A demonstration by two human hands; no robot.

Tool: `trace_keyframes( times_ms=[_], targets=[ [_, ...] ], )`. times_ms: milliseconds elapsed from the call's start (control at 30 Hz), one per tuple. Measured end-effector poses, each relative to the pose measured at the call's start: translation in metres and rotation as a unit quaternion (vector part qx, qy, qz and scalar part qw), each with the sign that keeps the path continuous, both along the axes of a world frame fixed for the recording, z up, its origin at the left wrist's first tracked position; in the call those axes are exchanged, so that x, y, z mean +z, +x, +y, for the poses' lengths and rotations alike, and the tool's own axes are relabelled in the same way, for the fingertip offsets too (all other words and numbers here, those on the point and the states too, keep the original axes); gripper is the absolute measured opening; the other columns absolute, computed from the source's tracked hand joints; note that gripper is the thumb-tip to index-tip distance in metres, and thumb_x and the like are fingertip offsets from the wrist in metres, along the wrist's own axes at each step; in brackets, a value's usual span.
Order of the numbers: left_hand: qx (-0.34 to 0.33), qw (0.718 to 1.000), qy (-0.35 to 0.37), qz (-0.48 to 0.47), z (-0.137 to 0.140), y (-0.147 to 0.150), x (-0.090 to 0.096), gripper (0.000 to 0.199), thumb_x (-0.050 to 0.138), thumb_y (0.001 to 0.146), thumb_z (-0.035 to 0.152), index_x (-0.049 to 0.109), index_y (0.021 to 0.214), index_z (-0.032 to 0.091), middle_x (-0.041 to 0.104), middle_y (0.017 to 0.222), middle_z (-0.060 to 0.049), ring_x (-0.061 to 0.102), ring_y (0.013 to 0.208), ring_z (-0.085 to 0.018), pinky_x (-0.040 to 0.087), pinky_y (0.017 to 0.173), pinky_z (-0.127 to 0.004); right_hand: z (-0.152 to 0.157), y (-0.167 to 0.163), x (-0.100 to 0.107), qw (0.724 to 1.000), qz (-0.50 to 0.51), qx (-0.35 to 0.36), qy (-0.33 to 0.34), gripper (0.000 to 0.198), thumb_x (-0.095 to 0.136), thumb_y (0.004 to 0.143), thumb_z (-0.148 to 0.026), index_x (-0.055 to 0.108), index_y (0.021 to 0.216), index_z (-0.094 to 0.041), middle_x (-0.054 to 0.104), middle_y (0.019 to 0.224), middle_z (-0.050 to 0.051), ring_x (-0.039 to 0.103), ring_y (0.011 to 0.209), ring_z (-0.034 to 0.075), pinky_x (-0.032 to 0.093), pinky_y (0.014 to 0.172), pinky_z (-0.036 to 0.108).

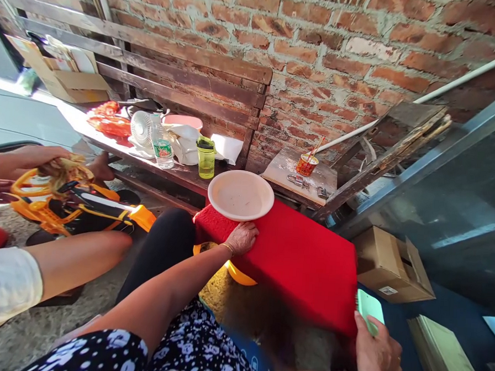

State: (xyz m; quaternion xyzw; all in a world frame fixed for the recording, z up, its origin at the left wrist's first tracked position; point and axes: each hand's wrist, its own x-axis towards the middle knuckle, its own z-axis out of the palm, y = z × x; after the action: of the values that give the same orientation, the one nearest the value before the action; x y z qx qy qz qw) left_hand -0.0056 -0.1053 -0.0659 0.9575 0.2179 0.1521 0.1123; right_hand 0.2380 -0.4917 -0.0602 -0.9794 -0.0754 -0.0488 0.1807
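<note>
A red cloth (306,255) covers a low table in front of me. Resting on the cloth is my left hand (242,238), fingers laid on its surface just below the rim of a pale, shallow basin (241,193). The basin stands at the cloth's far left corner and has a few specks in it. Over at the right end, my right hand (376,353) is closed around a mint-green brush (370,311). Its bristles face the cloth's right edge.
Beside me on the left, another person's hand (45,155) is at a yellow-and-black item (84,204). A wooden bench (181,176) bears a water bottle (162,148), green cup (206,158) and small fan (141,127). A cardboard box (392,265) stands right.
</note>
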Motion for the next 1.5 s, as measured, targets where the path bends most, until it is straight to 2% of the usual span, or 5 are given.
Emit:
trace_keyframes(
  times_ms=[367,700,1000,1300,1500],
  targets=[
    [-0.003,1.000,0.004,0.000,0.001,-0.001,-0.001,0.021,0.055,0.090,0.012,0.071,0.101,0.019,0.067,0.103,-0.009,0.060,0.105,-0.025,0.042,0.105,-0.040,0.073,-0.061,-0.013,0.957,-0.082,0.249,0.127,0.083,0.028,0.084,-0.090,0.072,0.099,-0.022,0.067,0.102,0.016,0.060,0.100,0.034,0.047,0.083,0.046],
    [-0.004,1.000,0.000,-0.003,0.001,0.000,-0.002,0.021,0.055,0.090,0.012,0.071,0.102,0.018,0.067,0.102,-0.009,0.061,0.105,-0.025,0.043,0.104,-0.042,-0.007,0.012,-0.009,0.996,-0.013,-0.060,0.057,0.076,0.044,0.077,-0.083,0.074,0.110,-0.022,0.065,0.098,0.020,0.058,0.100,0.044,0.048,0.080,0.058],
    [-0.001,1.000,-0.002,0.001,0.001,-0.001,0.001,0.021,0.055,0.090,0.011,0.071,0.102,0.018,0.066,0.103,-0.009,0.060,0.105,-0.025,0.043,0.105,-0.041,0.047,-0.049,-0.008,0.980,-0.052,0.158,0.106,0.073,0.037,0.082,-0.084,0.072,0.101,-0.023,0.067,0.104,0.015,0.058,0.107,0.036,0.048,0.089,0.049],
    [-0.005,1.000,-0.004,-0.004,0.000,-0.001,0.003,0.021,0.054,0.091,0.012,0.071,0.100,0.018,0.066,0.103,-0.009,0.060,0.105,-0.025,0.043,0.105,-0.041,0.002,0.004,-0.010,0.996,-0.027,-0.043,0.070,0.080,0.040,0.076,-0.088,0.075,0.106,-0.023,0.065,0.095,0.020,0.059,0.098,0.045,0.047,0.084,0.065],
    [-0.003,1.000,-0.007,-0.003,0.000,-0.002,0.003,0.022,0.054,0.090,0.011,0.071,0.102,0.018,0.066,0.105,-0.009,0.060,0.106,-0.025,0.043,0.106,-0.041,0.029,-0.010,-0.007,0.993,-0.037,0.033,0.103,0.072,0.042,0.078,-0.084,0.073,0.101,-0.023,0.067,0.098,0.018,0.056,0.109,0.043,0.048,0.088,0.059]
  ],
)
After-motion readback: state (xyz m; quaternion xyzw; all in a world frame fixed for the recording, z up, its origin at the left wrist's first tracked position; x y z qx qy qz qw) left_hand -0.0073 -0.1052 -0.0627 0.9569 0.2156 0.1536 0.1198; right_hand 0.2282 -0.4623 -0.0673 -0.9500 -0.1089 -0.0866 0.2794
